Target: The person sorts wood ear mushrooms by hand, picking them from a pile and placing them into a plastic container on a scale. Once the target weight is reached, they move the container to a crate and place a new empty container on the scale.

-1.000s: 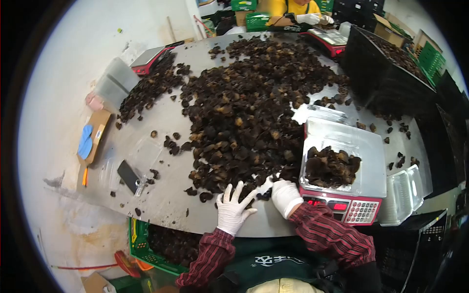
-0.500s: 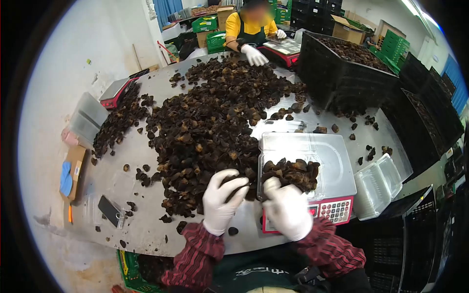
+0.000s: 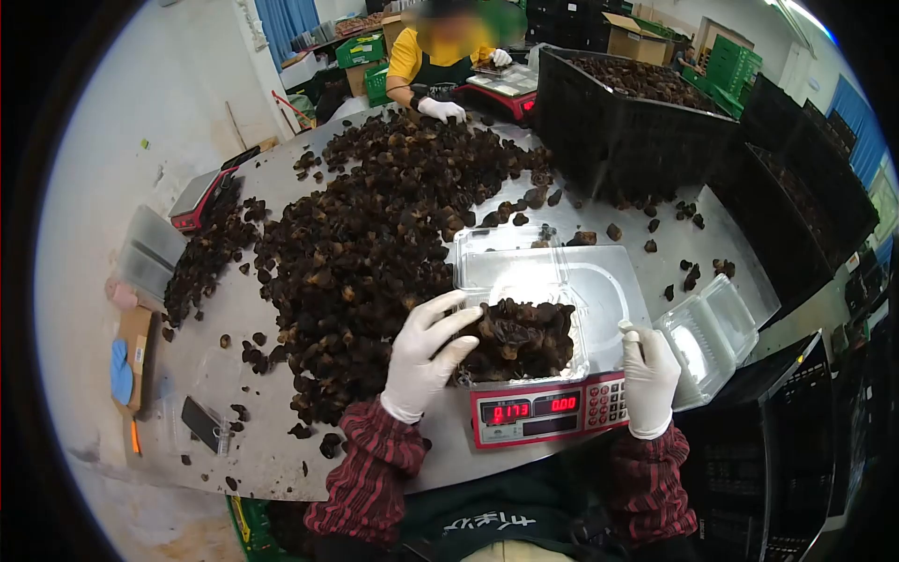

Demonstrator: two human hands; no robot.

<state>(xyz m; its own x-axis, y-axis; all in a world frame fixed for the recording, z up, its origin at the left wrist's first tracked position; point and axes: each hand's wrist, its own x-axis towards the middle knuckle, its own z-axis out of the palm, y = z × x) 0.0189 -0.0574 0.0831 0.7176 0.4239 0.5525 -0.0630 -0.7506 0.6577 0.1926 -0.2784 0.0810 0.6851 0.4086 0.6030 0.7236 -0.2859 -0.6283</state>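
Dark brown wood-ear-like mushroom pieces (image 3: 524,351) are heaped in a clear plastic clamshell box (image 3: 582,328), its lid folded back. The box rests on a red-and-silver digital scale (image 3: 613,290) whose display reads 0.173. At the box's left edge is my left hand (image 3: 426,351), white-gloved, its thumb and fingers curled around mushroom pieces at the side of the heap. My right hand (image 3: 651,379), also gloved, hovers by the right end of the keypad, fingers pinched together; whatever they hold, if anything, cannot be made out. A large mushroom pile (image 3: 356,253) spreads left of the scale.
Empty clamshell boxes (image 3: 702,337) lie right of the scale. A big black crate (image 3: 627,131) of mushrooms stands behind. Across the table a co-worker's gloved hand (image 3: 442,110) touches the pile. A phone (image 3: 201,421) and another scale (image 3: 198,199) are at left.
My right hand has moved right, from the heap to beside the keypad. My left hand has come against the heap's left side. The view has shifted, and the scale display now shows.
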